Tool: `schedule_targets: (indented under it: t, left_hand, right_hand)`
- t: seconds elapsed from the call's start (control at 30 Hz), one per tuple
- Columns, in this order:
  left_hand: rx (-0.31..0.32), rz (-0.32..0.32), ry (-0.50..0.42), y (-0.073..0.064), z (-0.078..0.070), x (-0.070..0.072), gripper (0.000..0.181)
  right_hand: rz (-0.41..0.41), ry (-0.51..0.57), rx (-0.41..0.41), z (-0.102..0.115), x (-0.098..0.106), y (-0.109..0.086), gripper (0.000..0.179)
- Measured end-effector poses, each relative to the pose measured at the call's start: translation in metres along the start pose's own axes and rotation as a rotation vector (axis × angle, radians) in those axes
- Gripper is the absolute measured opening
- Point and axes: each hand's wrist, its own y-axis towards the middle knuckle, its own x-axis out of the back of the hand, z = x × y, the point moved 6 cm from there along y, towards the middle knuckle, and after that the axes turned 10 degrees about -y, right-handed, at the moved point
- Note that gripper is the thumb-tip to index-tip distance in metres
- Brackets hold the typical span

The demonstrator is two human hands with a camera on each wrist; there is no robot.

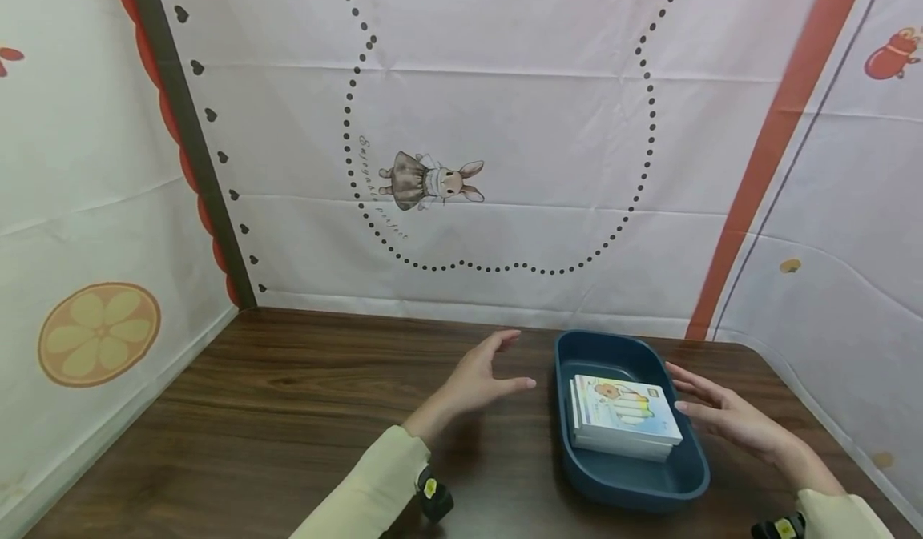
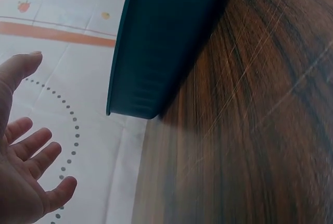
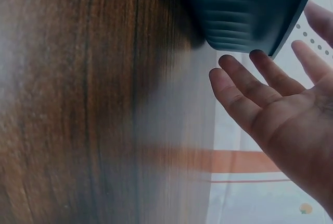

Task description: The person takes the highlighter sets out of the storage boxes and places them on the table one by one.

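Observation:
A dark blue plastic bin [image 1: 613, 487] stands on the wooden table, right of the middle. Inside it lies a small stack of booklets [image 1: 626, 411], the top one with a pale cartoon cover. To the bin's left, my left hand [image 1: 472, 379] hovers with thumb and fingers spread, a gap between it and the bin. My right hand [image 1: 735, 419] is at the bin's right side, fingers extended close to the rim; whether they touch it I cannot tell. In the right wrist view, the bin's ribbed wall [image 3: 229, 21] is just above the fingers. Neither hand holds anything.
The brown wood-grain table [image 1: 288, 411] reaches back to a printed white cloth [image 1: 505, 122] hanging behind it. More printed cloth [image 1: 94, 203] lines the left side, and another stretch [image 1: 851, 227] the right. Each wrist wears a black band [image 1: 435, 497].

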Motion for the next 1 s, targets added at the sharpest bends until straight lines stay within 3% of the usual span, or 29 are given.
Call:
schedule_targets:
  t: [0.57,1.0]
  left_hand:
    - [0.045,0.071,-0.028,0.008,0.002,-0.04,0.072]
    - [0.025,0.128,-0.026,0.018,-0.003,-0.061,0.07]
  right_hand:
    - [0.018,-0.023,-0.011,-0.005,-0.002,-0.002,0.062]
    - [0.046,-0.056,-0.005,-0.005,-0.003,-0.001,0.061]
